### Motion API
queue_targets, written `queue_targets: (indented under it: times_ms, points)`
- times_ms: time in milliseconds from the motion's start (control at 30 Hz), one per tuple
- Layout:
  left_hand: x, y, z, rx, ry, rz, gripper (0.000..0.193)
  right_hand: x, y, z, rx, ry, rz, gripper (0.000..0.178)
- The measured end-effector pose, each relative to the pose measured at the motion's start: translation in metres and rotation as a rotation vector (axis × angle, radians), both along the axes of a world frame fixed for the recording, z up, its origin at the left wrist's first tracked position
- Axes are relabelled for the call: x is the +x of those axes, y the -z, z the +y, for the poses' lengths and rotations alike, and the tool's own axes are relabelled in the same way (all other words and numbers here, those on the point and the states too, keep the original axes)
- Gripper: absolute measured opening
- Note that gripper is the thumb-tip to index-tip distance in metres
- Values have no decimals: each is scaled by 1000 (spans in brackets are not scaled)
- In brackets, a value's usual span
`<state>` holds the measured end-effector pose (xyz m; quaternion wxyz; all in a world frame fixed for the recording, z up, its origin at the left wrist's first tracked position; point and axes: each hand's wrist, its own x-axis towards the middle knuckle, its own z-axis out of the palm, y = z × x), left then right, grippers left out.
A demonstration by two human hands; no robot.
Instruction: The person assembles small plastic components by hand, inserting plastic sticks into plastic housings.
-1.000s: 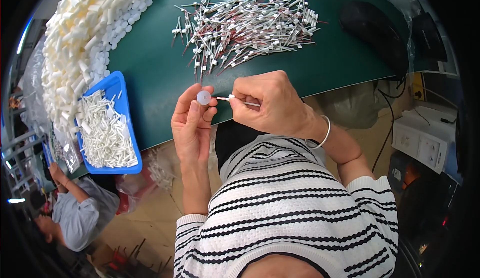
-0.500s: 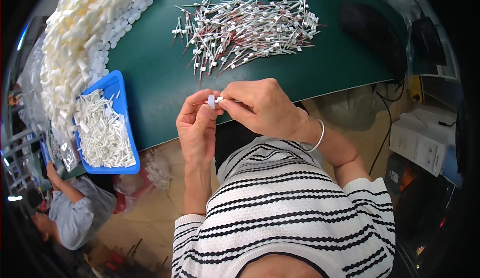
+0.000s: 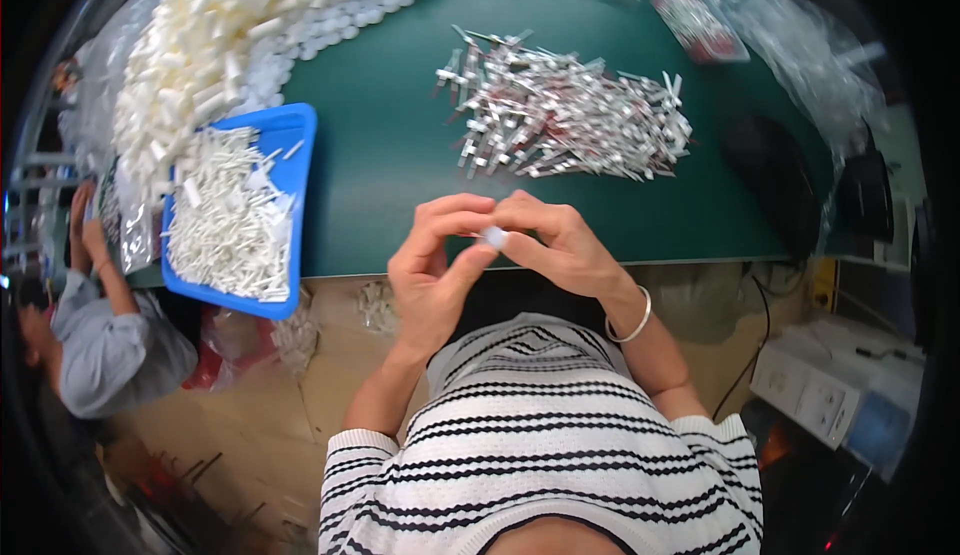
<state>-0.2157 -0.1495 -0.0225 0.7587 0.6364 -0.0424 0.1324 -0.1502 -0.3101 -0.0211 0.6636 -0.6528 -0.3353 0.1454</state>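
Note:
My left hand (image 3: 430, 260) and my right hand (image 3: 562, 247) meet just past the near edge of the green table. Between their fingertips is a small white round cap (image 3: 495, 237), pinched from both sides. A thin reddish wire or stem shows by the cap on the left hand's side. My right thumb and fingers hide part of the cap, and the white piece at its other end is out of sight. Beyond the hands lies a pile of thin stick-like parts (image 3: 570, 115) with white collars and reddish ends.
A blue tray (image 3: 303, 190) of small white tubes (image 3: 225, 230) stands at left. Behind it spread cream cylinders (image 3: 185, 55) and white round caps (image 3: 345, 23). A clear box (image 3: 740, 53) and plastic bags (image 3: 800, 50) lie far right. Another person (image 3: 120, 340) sits at left.
My view has shifted, so the table's contents appear moved. My right fingers have closed in over the cap, covering the white piece that showed before. Both hands still hold the cap.

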Motion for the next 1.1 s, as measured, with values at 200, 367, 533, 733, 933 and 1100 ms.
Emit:
queue_targets:
  times_ms: [200, 367, 533, 733, 933, 1100]
  points:
    - [27, -41, 100, 629, -194, 103, 15, 0, -15, -6, 92, -218, 482, 20]
    - [67, 6, 205, 1541, -425, -85, 5, 0, -7, 1, -95, -111, 201, 20]
    - [73, -11, 191, 1544, -453, -124, 4, 2, -17, -6, 94, 127, 417, 19]
    - [26, -22, 60, 262, -5, 215, 28, 12, -25, 11, 394, 196, 334, 22]
    - [13, -5, 20, -1, 118, 204, 23, 9, -18, 7, 394, 233, 246, 27]
    - [9, 1, 16, 47, 83, 190, 20, 5, -14, 0, 375, 193, 262, 26]
